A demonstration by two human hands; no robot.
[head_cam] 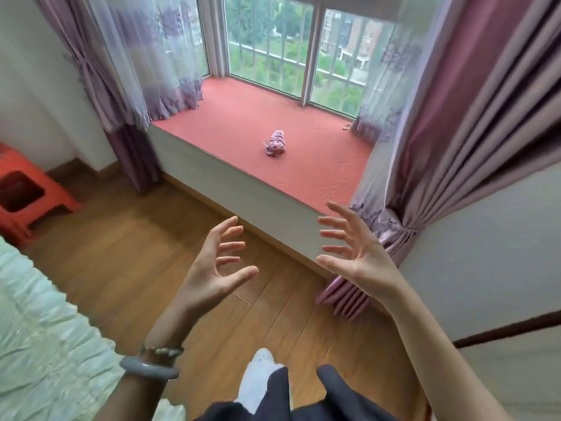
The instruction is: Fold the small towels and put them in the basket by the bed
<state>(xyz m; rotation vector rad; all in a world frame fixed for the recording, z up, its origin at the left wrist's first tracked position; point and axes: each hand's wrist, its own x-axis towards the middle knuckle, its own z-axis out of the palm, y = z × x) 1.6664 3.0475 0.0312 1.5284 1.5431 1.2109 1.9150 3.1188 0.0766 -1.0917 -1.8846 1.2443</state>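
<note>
Head view: left hand (217, 262) and right hand (355, 253) raised at lower centre, fingers spread, empty; crumpled small towel (275, 143) at frame centre on red window seat (243, 123), well apart; best reached two-handed, gripped by corners; basket unseen.

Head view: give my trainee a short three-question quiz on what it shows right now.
1. True or false: the crumpled pink patterned cloth bundle lies on the wooden floor.
2. What are the left hand and right hand holding?
3. The orange plastic stool stands: A) on the red window-seat cushion; B) on the floor at the left; C) on the bed.

Key: 1 false, it lies on the window-seat cushion. 2 nothing, both are open with fingers spread. 3 B.
</note>
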